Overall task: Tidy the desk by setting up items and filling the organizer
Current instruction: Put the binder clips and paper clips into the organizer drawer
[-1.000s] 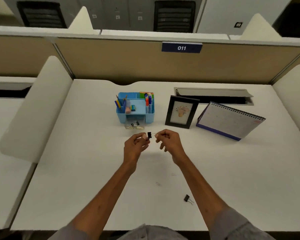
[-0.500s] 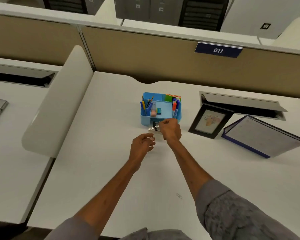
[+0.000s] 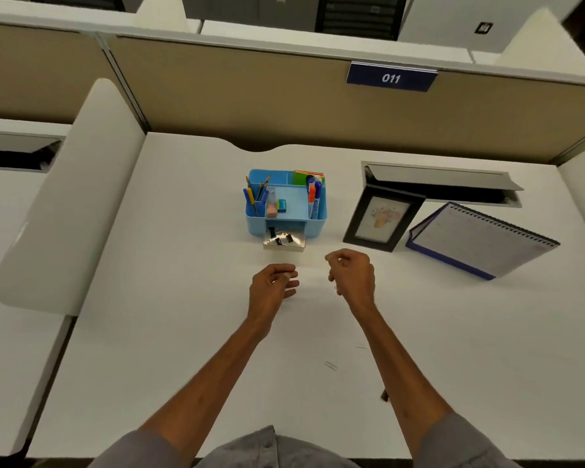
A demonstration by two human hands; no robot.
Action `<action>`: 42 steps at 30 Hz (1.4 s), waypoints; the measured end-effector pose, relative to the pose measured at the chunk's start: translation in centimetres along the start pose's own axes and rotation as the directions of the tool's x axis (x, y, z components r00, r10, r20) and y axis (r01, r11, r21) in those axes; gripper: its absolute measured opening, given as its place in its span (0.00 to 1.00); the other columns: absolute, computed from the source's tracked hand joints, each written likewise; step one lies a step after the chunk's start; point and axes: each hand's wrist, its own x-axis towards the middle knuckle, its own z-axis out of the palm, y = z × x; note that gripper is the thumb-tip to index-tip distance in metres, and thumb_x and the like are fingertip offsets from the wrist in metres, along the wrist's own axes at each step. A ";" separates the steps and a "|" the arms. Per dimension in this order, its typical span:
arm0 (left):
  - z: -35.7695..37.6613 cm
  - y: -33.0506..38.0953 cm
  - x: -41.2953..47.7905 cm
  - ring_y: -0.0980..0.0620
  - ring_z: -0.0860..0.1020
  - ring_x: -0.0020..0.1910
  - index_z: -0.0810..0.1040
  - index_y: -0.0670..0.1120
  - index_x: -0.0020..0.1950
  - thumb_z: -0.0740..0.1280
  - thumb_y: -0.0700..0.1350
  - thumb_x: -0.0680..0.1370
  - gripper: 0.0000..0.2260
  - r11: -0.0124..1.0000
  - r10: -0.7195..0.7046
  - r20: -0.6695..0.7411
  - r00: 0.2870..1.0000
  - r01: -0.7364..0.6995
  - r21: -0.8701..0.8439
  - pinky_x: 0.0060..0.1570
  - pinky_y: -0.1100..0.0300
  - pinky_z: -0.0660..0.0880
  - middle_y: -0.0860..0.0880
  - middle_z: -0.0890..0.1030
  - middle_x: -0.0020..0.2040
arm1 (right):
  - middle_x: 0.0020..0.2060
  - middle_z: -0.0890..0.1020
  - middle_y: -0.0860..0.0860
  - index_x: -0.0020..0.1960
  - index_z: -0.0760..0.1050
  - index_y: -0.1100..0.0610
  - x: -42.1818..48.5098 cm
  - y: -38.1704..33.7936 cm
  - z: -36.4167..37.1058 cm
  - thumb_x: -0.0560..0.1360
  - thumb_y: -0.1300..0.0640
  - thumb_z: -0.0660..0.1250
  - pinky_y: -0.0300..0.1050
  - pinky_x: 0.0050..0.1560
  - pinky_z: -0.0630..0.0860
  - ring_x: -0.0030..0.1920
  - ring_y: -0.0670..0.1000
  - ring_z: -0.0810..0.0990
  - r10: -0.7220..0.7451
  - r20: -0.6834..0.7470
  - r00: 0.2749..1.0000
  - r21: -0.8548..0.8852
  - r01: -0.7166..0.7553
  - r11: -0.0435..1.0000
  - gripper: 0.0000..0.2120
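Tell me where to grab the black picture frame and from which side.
Probably best: grip the picture frame by its top border, coming down from above, thumb in front and fingers behind. It stands tilted back, so the top edge is free, while the spiral calendar crowds its right side.

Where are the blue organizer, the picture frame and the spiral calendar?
blue organizer (image 3: 255, 226): head view, left of its front wall.
picture frame (image 3: 384, 216): head view, the photo inside.
spiral calendar (image 3: 483, 241): head view, middle of its page.
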 end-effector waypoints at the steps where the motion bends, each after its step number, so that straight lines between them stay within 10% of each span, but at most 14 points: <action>1: 0.6 -0.4 -0.4 0.46 0.87 0.52 0.84 0.44 0.60 0.65 0.37 0.84 0.10 1.000 -0.012 0.014 1.000 0.012 -0.003 0.58 0.48 0.84 0.45 0.87 0.54 | 0.35 0.85 0.49 0.53 0.84 0.52 -0.6 1.8 -1.2 0.80 0.51 0.70 0.47 0.36 0.84 0.32 0.50 0.83 0.018 -0.004 1.000 0.006 -0.018 1.000 0.07; 9: 6.6 -4.4 -4.5 0.45 0.87 0.52 0.85 0.43 0.57 0.63 0.35 0.82 0.11 0.992 -0.090 0.169 0.981 0.073 0.106 0.58 0.46 0.84 0.44 0.88 0.52 | 0.32 0.84 0.46 0.46 0.81 0.45 -7.1 15.5 -9.7 0.79 0.53 0.68 0.52 0.37 0.82 0.28 0.50 0.81 0.106 -0.021 0.994 -0.027 -0.107 0.994 0.06; 15: 11.3 -8.4 -9.1 0.48 0.87 0.52 0.85 0.46 0.57 0.65 0.38 0.82 0.10 0.949 -0.185 0.300 0.936 0.092 0.300 0.53 0.55 0.84 0.48 0.88 0.52 | 0.49 0.79 0.37 0.53 0.77 0.41 -11.7 22.1 -11.8 0.79 0.51 0.68 0.35 0.40 0.74 0.46 0.41 0.80 -0.163 0.078 0.984 -0.289 0.178 0.941 0.05; 24: 15.7 -11.4 -13.5 0.51 0.87 0.49 0.85 0.46 0.55 0.65 0.37 0.81 0.11 0.878 -0.152 0.282 0.947 -0.002 0.480 0.56 0.52 0.84 0.48 0.88 0.49 | 0.59 0.72 0.40 0.65 0.71 0.43 -14.5 25.0 -11.6 0.76 0.38 0.64 0.38 0.38 0.75 0.46 0.46 0.81 -0.235 0.307 0.922 -0.482 0.363 0.797 0.20; 42: 13.7 -10.0 -13.2 0.50 0.87 0.50 0.86 0.44 0.56 0.72 0.48 0.81 0.08 0.949 -0.118 0.294 0.948 0.020 0.315 0.53 0.55 0.85 0.47 0.88 0.48 | 0.49 0.74 0.38 0.55 0.71 0.39 -12.7 20.7 -10.3 0.75 0.42 0.70 0.37 0.29 0.74 0.34 0.44 0.77 -0.302 0.085 0.949 -0.228 0.314 0.922 0.12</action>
